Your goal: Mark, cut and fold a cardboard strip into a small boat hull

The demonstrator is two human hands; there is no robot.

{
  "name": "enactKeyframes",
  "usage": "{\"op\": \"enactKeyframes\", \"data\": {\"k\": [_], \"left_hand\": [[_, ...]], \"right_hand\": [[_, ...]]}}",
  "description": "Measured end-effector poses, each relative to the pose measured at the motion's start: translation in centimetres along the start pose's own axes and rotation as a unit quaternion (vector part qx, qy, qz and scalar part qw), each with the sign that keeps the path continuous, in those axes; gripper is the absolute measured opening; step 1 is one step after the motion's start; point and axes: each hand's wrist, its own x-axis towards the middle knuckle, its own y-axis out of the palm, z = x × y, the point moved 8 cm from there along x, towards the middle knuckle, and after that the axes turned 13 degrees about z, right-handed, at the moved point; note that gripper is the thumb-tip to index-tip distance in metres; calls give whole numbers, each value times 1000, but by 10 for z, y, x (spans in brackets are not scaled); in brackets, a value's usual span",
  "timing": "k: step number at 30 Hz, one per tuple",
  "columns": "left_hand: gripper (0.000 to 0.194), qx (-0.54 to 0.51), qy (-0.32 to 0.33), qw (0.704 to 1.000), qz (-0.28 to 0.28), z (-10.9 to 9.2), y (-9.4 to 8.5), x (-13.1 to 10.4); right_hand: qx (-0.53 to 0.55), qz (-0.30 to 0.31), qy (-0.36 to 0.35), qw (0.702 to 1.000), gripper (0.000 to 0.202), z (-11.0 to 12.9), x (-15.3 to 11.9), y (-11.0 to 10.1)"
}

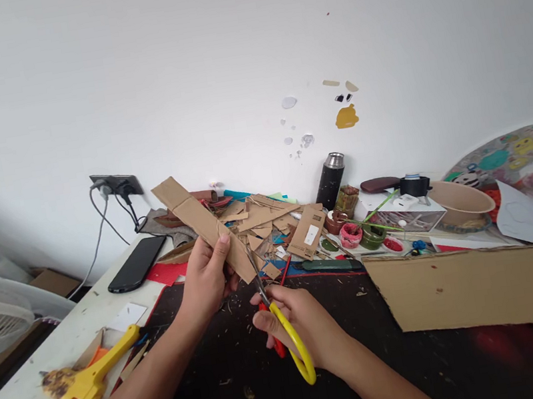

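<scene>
Two-Handed Support

From my remote station, I see the left hand (204,270) pinching the cardboard strip (196,217) above the mat (205,384), apparently steadying it. The right hand (306,321) grips the scissors (281,318), blades beside the strip's lower end.

Scissors handles (288,328) — yellow, red; cardboard strip (197,218) — light brown; mat (243,372) black, red-edged
</scene>
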Motion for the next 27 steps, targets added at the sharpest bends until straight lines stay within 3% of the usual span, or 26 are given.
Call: {"op": "enactKeyframes", "data": {"k": [5, 13, 21, 27], "left_hand": [[46, -14, 9, 1000, -5, -2, -2, 3], [44, -55, 61, 993, -89, -20, -30, 12], [40, -18, 54, 997, -58, -6, -26, 11], [44, 36, 25, 998, -44, -7, -17, 7]], "right_hand": [[18, -10, 6, 1000, 62, 1, 0, -3], [19, -12, -13, 1000, 62, -5, 1, -3], [-24, -31, -15, 999, 69, -1, 2, -7], [-35, -29, -10, 999, 66, -1, 1, -4]]}}
